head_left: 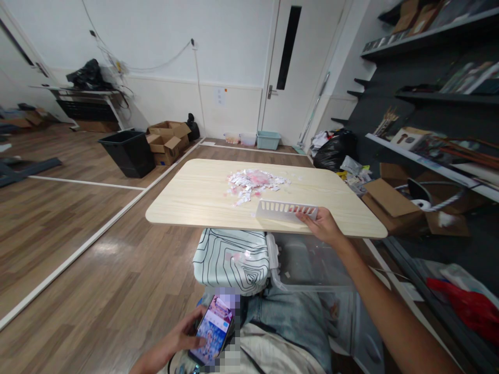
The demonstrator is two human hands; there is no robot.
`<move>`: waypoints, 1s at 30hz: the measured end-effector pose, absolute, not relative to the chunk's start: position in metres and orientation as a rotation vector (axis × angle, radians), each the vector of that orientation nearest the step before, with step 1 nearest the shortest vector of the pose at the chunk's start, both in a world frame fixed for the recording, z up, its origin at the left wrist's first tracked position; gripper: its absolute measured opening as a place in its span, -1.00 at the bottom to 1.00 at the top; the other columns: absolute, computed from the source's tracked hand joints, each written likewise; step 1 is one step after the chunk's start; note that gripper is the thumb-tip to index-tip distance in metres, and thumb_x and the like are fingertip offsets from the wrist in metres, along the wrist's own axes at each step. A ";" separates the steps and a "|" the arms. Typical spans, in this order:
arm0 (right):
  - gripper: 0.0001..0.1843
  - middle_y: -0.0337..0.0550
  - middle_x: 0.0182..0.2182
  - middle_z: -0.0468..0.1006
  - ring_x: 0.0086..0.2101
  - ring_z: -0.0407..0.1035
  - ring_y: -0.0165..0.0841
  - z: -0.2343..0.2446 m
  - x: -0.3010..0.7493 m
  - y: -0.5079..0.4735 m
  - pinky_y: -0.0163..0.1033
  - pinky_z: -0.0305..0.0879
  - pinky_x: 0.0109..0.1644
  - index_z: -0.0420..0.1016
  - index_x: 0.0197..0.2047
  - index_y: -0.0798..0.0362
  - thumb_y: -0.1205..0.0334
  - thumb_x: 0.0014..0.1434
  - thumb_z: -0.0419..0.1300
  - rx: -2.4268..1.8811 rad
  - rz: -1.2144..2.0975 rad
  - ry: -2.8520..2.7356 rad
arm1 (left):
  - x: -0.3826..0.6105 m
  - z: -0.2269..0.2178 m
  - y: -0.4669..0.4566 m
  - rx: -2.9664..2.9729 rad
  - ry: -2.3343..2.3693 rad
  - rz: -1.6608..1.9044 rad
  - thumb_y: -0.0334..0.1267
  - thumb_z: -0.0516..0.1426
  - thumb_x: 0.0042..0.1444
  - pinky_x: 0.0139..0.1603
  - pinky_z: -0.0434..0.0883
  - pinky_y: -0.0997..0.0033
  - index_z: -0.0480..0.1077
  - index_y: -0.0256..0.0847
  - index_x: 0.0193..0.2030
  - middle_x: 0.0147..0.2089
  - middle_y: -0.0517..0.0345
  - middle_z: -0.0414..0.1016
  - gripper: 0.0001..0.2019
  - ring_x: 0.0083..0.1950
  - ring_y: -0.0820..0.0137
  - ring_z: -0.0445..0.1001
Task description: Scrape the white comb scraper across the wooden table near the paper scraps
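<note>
Low in view, my left hand [186, 332] is closed round a smartphone [213, 328] with a lit screen, its thumb lying over the glass. Farther forward, my right hand [320, 224] grips the right end of a white slotted plastic basket [273, 210] at the near edge of the pale wooden table [179, 195]. Whether the basket holds anything is hidden by its side. Beyond it, a loose heap of small white and pink pieces [253, 181], like paper scraps or little packets, lies spread on the tabletop.
Under the table's near edge stand a patterned cloth-covered stool [230, 259] and a clear plastic bin [312, 285]. A black trash can [128, 153] and cardboard boxes [167, 140] are at the left. Shelves [432, 31], a black bag [335, 149] and an opened carton [393, 200] line the right side.
</note>
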State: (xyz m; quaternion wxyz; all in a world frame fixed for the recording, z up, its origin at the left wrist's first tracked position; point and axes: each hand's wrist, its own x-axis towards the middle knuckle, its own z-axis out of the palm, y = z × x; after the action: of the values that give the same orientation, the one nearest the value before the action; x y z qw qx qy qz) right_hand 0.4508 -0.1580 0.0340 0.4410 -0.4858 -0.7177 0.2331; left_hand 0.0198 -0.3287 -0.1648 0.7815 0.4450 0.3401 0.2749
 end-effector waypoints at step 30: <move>-0.39 -0.10 -0.15 0.69 -0.05 0.62 -0.13 0.002 0.491 -0.117 0.05 0.56 0.15 0.59 -0.22 0.03 -0.28 -0.11 0.54 -0.945 0.543 -0.981 | 0.010 -0.163 -0.322 1.074 0.773 0.457 -0.32 0.42 -0.01 0.26 0.32 0.12 0.44 -0.15 0.08 0.04 0.07 0.52 -0.51 0.16 0.06 0.44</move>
State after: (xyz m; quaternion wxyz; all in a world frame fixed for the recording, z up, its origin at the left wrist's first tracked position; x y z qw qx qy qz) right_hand 0.4905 -0.1167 0.0018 0.7430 -0.4313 -0.4477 0.2478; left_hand 0.0096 -0.3219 -0.1632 0.7648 0.4944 0.3555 0.2101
